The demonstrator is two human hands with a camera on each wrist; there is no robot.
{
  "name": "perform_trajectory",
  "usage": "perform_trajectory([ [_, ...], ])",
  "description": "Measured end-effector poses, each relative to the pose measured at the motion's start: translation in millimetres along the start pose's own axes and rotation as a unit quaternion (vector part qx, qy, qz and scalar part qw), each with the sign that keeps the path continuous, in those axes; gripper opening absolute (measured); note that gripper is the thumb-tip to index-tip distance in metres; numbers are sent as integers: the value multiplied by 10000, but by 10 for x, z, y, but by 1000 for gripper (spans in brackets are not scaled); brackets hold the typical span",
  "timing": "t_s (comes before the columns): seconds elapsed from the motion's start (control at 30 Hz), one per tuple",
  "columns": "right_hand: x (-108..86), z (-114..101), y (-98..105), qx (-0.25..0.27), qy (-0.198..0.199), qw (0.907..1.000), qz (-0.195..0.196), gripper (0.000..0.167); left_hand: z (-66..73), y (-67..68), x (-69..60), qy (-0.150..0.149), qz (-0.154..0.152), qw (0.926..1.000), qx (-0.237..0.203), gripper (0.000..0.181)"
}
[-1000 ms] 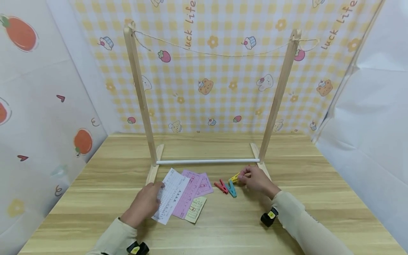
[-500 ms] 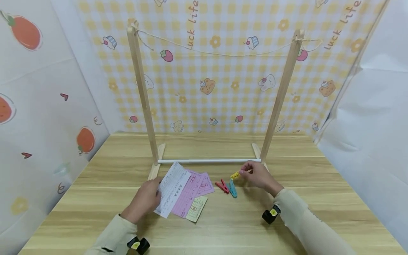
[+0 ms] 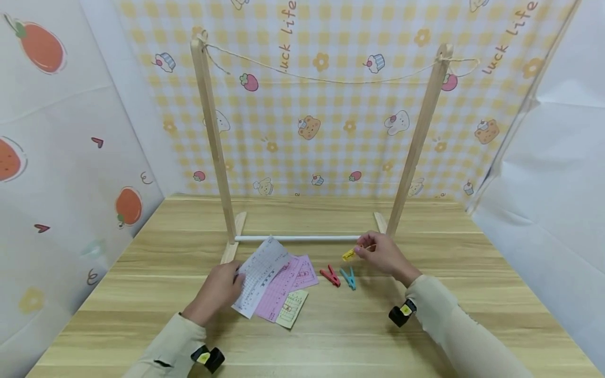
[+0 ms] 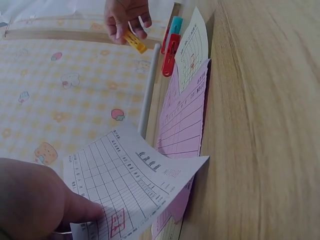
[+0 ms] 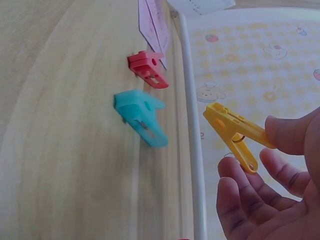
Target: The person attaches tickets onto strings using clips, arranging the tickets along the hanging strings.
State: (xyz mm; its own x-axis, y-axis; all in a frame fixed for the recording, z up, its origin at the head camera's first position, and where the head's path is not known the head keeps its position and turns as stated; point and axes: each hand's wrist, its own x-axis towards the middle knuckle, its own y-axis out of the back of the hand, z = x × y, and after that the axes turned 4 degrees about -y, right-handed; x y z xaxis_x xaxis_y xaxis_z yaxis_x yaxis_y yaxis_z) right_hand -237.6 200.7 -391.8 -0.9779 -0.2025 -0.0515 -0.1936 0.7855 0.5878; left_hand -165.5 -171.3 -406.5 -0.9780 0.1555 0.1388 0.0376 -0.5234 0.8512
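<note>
My left hand (image 3: 215, 291) holds a white printed slip (image 3: 262, 270) at its left edge, thumb on top in the left wrist view. The slip is lifted and bent, its right part over two pink slips (image 3: 274, 299) on the table. A pale yellow slip (image 3: 293, 310) lies partly under the pink ones. My right hand (image 3: 385, 254) pinches a yellow clothespin (image 5: 232, 130) by its handles, above the table. Left of that hand lie a red clothespin (image 3: 330, 276) and a teal clothespin (image 3: 348, 278). Another bit of red (image 4: 165, 37) shows behind the teal one, mostly hidden.
Behind the papers stands a wooden frame with a left post (image 3: 215, 136), a right post (image 3: 418, 142) and a white bottom rod (image 3: 302, 239). A thin string (image 3: 326, 81) sags between the post tops. A patterned cloth (image 3: 293, 152) hangs behind the wooden table (image 3: 331, 346).
My left hand has raised and tilted the white slip, shifting it slightly up and right. My right hand has lifted the yellow clothespin away from the teal one, which has turned slightly.
</note>
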Motion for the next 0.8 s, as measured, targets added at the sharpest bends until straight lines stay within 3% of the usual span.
perform_trajectory([
  [0.2,33,-55,21,14,104,9999,-86,24,11,18,14,105,7,9995,-304,14],
  [0.33,51,-99,46,21,264,9996,-103,27,20,50,32,9,121,9994,-337,8],
  [0.8,78,-313,113,-92,533,9984,-158,27,37,160,127,-172,275,9986,-423,13],
])
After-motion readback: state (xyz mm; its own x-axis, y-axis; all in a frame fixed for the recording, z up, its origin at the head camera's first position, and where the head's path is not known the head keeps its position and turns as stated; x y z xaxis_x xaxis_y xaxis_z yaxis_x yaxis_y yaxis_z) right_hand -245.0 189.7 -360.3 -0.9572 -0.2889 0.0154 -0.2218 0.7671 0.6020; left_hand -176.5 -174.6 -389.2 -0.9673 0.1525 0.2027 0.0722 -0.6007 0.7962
